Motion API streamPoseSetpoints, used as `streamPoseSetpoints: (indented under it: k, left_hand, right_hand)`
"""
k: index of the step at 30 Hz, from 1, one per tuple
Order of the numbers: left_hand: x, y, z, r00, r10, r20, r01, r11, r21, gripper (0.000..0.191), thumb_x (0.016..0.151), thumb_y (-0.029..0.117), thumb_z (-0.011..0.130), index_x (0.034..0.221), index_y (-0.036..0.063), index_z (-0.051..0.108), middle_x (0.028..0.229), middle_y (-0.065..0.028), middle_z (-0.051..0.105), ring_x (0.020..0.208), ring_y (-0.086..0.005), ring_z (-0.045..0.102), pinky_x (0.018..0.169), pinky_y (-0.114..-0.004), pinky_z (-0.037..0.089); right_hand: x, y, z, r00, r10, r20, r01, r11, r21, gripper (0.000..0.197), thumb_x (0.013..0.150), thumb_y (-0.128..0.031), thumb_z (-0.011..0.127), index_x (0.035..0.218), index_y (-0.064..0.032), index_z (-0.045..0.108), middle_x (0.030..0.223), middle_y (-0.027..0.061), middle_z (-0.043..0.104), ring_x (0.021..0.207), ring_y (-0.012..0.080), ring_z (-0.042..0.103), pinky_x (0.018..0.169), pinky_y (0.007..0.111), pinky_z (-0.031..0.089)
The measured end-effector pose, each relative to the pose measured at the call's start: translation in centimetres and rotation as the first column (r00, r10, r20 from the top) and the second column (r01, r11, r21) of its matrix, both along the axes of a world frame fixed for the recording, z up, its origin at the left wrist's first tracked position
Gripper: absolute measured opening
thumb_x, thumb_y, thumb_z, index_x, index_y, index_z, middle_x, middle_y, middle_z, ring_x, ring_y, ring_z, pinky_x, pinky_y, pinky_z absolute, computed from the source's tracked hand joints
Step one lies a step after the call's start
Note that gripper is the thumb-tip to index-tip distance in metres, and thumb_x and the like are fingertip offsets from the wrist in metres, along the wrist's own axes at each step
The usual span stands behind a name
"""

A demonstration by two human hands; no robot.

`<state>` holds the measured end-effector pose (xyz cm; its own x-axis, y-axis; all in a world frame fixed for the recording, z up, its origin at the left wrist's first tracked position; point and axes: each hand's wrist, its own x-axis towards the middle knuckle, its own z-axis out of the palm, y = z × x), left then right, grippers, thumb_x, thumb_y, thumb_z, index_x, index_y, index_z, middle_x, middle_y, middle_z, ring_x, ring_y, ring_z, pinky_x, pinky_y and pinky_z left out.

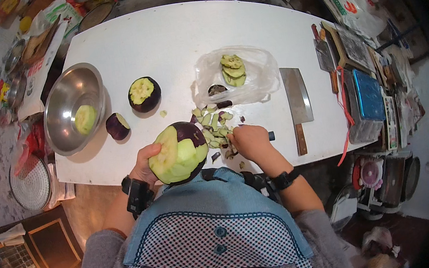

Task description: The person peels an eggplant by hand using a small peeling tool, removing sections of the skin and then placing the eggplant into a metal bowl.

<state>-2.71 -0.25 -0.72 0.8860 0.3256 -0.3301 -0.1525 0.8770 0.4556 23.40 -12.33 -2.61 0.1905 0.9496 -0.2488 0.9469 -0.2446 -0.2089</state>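
Note:
My left hand point(144, 165) grips a large, partly peeled eggplant point(180, 155) above the table's near edge. Pale green flesh shows on its cut face and near side; dark purple skin is left at the top and along the underside. My right hand point(252, 141) is closed around a tool with a dark blue handle point(271, 136), a little to the right of the eggplant. Its working end is hidden, so its kind is unclear. Between the hands lies a loose heap of eggplant peelings point(216, 128) on the white table point(172, 32).
A steel bowl point(60, 99) at left holds a peeled eggplant piece point(86, 119). Two cut eggplant pieces, one large point(152, 101) and one small point(116, 127), stand nearby. A clear plastic bag point(258, 66) lies under eggplant slices point(233, 69). Rightward rests a cleaver point(296, 96).

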Motion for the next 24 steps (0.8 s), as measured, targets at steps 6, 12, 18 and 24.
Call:
streamPoseSetpoints:
  k: [6, 12, 18, 24]
  left_hand:
    - [0.5, 0.8, -0.6, 0.999, -0.03, -0.024, 0.029, 0.999, -0.013, 0.077, 0.078, 0.03, 0.07, 0.142, 0.0004, 0.039, 0.135, -0.0193, 0.054, 0.121, -0.031, 0.057, 0.107, -0.042, 0.043]
    - [0.9, 0.6, -0.7, 0.996, -0.061, -0.068, 0.061, 0.998, 0.001, 0.075, 0.079, 0.027, 0.07, 0.141, -0.0002, 0.04, 0.133, -0.0179, 0.055, 0.119, -0.0285, 0.058, 0.105, -0.041, 0.045]
    - [1.2, 0.4, -0.3, 0.992, -0.115, -0.058, 0.117, 0.993, 0.018, 0.073, 0.08, 0.026, 0.07, 0.14, -0.0014, 0.04, 0.131, -0.0166, 0.056, 0.116, -0.0261, 0.06, 0.102, -0.038, 0.047]
    - [1.0, 0.4, 0.2, 0.991, -0.109, -0.073, 0.113, 0.993, 0.046, 0.074, 0.079, 0.027, 0.071, 0.139, -0.0023, 0.041, 0.13, -0.0163, 0.057, 0.115, -0.0256, 0.06, 0.102, -0.038, 0.048]
  right_hand:
    - [-1.4, 0.5, 4.7, 0.928, 0.1, -0.358, 0.123, 0.827, 0.549, 0.032, 0.092, -0.031, 0.061, 0.07, -0.0078, 0.058, 0.065, 0.0108, 0.059, 0.06, 0.0321, 0.06, 0.052, 0.043, 0.045]
    - [-2.3, 1.5, 8.9, 0.927, 0.308, -0.212, -0.089, 0.733, 0.674, 0.026, 0.086, -0.024, 0.068, 0.068, -0.0092, 0.057, 0.062, 0.008, 0.054, 0.056, 0.0275, 0.057, 0.049, 0.038, 0.044]
    - [-2.8, 1.8, 9.2, 0.926, 0.343, -0.158, -0.153, 0.722, 0.674, 0.032, 0.085, -0.025, 0.07, 0.064, -0.0079, 0.052, 0.06, 0.0079, 0.048, 0.051, 0.0267, 0.054, 0.045, 0.038, 0.041]
    - [-3.2, 1.9, 9.1, 0.926, 0.337, -0.17, -0.147, 0.736, 0.66, 0.029, 0.084, -0.027, 0.07, 0.066, -0.0093, 0.057, 0.061, 0.0078, 0.055, 0.053, 0.0274, 0.058, 0.047, 0.038, 0.044]
